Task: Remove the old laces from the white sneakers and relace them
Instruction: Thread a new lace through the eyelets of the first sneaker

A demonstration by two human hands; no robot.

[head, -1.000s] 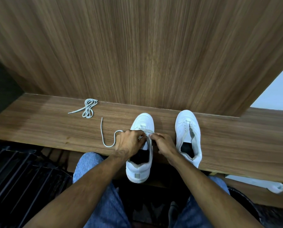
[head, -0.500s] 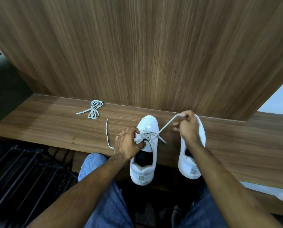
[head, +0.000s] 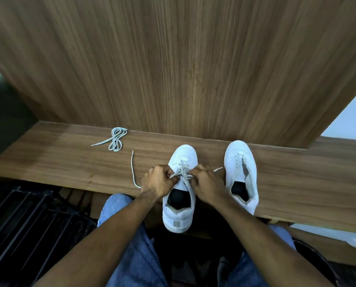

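Rising behind the work area, a wood-grain panel (head: 183,69) filled the upper part of the view, and a wooden shelf (head: 59,160) of the same finish ran along its base. Two white sneakers stood on the shelf with their toes toward the panel. The left sneaker (head: 179,208) lay between the forearms, its heel overhanging the near edge of the shelf; the right sneaker (head: 240,158) stood just beside it, with empty eyelets showing along its open throat. The person's jeans (head: 131,255) were visible below the shelf edge. The left hand (head: 157,182) was curled at the left side of the left sneaker's throat, pinching the lace (head: 183,169) that crossed the lower eyelets. The right hand (head: 209,185) was curled at the right side of the same throat and gripped the other run of that lace, whose tip (head: 218,169) projected toward the right sneaker. A loose length of lace (head: 132,168) trailed from under the left hand across the shelf. A bundled lace (head: 116,139) lay well apart to the left, near the panel.
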